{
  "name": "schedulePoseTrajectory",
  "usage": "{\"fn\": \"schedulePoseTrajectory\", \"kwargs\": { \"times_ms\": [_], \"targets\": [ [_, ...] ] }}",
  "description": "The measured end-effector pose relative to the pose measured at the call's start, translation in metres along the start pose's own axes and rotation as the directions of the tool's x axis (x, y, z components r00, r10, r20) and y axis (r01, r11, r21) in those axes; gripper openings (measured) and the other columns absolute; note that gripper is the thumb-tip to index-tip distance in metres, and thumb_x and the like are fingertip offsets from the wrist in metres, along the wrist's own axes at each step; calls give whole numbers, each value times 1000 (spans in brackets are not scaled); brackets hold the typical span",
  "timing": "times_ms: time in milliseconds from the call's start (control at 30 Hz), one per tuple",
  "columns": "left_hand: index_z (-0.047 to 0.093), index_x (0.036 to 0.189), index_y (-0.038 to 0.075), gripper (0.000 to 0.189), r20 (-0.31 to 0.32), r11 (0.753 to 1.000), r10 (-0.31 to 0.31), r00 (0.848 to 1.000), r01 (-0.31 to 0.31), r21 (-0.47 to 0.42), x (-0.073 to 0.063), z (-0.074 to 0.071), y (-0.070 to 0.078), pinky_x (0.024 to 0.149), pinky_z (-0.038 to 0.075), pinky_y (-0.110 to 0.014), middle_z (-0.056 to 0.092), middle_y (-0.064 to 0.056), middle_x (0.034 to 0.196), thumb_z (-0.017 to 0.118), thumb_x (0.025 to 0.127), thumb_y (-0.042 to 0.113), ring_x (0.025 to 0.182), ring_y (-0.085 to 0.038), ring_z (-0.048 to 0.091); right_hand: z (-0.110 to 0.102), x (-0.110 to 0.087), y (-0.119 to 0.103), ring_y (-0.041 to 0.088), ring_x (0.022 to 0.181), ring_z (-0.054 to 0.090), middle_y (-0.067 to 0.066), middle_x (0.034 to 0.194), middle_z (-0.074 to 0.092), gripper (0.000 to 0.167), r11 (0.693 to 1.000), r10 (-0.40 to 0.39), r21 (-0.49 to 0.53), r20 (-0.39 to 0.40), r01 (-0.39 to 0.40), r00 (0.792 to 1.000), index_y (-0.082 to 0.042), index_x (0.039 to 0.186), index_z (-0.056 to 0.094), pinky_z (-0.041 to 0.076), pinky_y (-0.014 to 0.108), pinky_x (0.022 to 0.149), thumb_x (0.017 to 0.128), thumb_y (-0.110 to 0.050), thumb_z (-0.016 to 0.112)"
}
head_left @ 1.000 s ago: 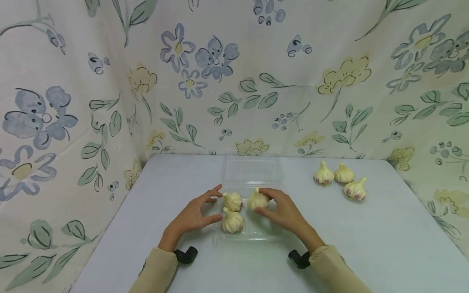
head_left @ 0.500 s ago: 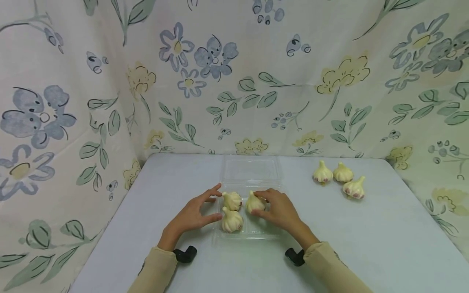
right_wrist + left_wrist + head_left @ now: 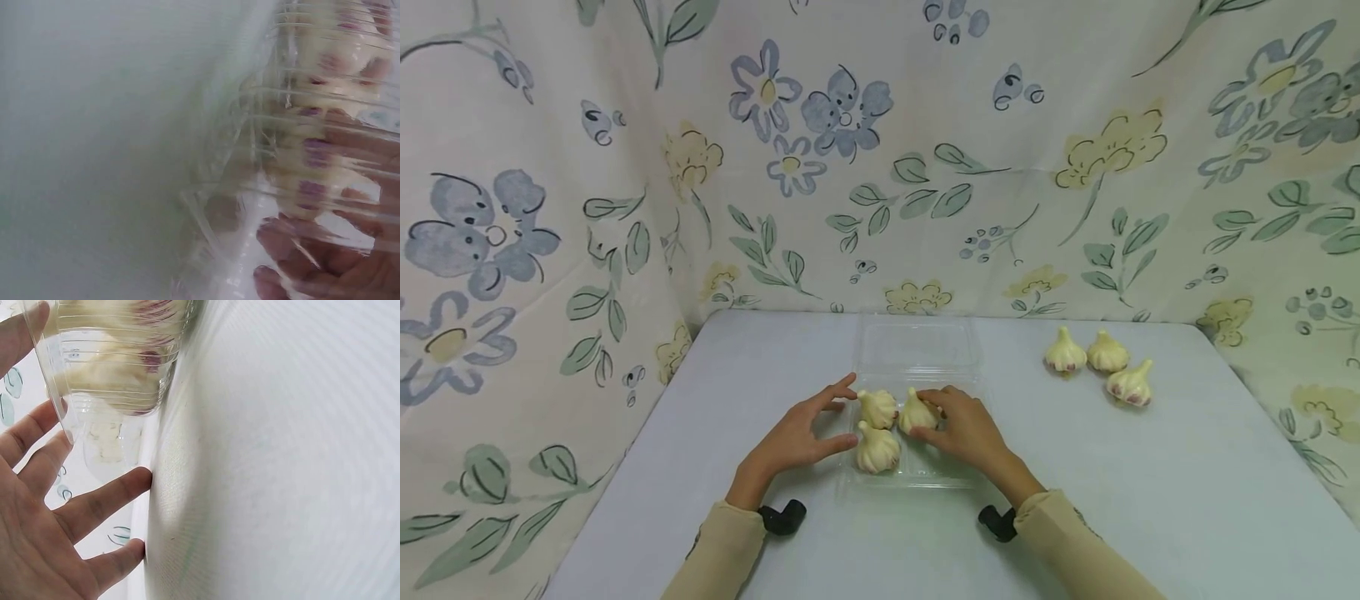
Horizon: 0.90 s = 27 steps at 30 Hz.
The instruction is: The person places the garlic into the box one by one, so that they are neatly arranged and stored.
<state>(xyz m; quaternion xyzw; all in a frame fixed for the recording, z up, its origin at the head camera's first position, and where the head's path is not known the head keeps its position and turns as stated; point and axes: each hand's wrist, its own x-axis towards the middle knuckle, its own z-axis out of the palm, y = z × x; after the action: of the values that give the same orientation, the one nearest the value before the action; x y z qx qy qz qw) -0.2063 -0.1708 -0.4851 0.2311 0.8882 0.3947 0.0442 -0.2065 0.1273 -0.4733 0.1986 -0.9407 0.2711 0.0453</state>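
A clear plastic clamshell box (image 3: 942,479) stands on the white table with its lid folded back. Two garlic bulbs, one behind (image 3: 877,408) and one in front (image 3: 877,450), fill its left side. My right hand (image 3: 964,429) holds another garlic bulb (image 3: 916,414) between thumb and fingers, inside the box beside the rear bulb. Through the ribbed wall in the right wrist view, that hand's fingers (image 3: 300,250) show around the bulbs. My left hand (image 3: 797,433) is spread at the box's left side; in the left wrist view its fingertips (image 3: 53,412) are right at the rim.
Three more garlic bulbs, on the left (image 3: 1064,352), in the middle (image 3: 1107,353) and in front (image 3: 1131,385), sit at the table's back right. The open lid (image 3: 916,346) lies toward the back edge. A floral curtain (image 3: 820,208) hangs behind the table (image 3: 1150,483).
My right hand has moved left and slightly down with its garlic bulb, bringing it close to the rear left bulb. The left hand has stayed at the box's side.
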Motion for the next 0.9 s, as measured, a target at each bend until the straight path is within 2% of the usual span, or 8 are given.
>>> {"fn": "schedulePoseTrajectory", "kwargs": {
  "times_ms": [200,367,667,900],
  "targets": [
    [26,158,48,84,-1,1000,7,1000,-7,0,1,-1,0,107,42,-67,57,10,145,74,89,52,133,-27,59,0,1,-1,21,92,65,5,102,69,58,998,29,48,-1,-29,1000,-11,130,69,52,38,76,81,-37,85],
    [26,158,48,84,-2,1000,9,1000,-9,6,3,0,0,108,41,-67,57,11,144,74,89,51,133,-26,60,2,3,1,21,93,64,8,108,70,59,998,38,46,-13,-37,999,-10,132,67,52,37,77,82,-36,85],
    [27,158,48,83,-2,1000,13,1000,-13,-1,3,0,-1,107,41,-67,57,12,145,74,89,51,133,-27,60,3,5,1,20,91,63,9,108,69,58,998,53,36,-38,-51,998,-10,132,67,52,37,76,82,-34,85],
    [27,157,48,83,1,1000,-2,1000,2,-8,2,1,-1,108,40,-67,56,12,145,75,89,48,133,-27,59,3,5,0,24,95,65,11,111,69,58,997,60,56,-36,-58,998,-9,132,67,54,40,78,82,-33,86]
  ]
}}
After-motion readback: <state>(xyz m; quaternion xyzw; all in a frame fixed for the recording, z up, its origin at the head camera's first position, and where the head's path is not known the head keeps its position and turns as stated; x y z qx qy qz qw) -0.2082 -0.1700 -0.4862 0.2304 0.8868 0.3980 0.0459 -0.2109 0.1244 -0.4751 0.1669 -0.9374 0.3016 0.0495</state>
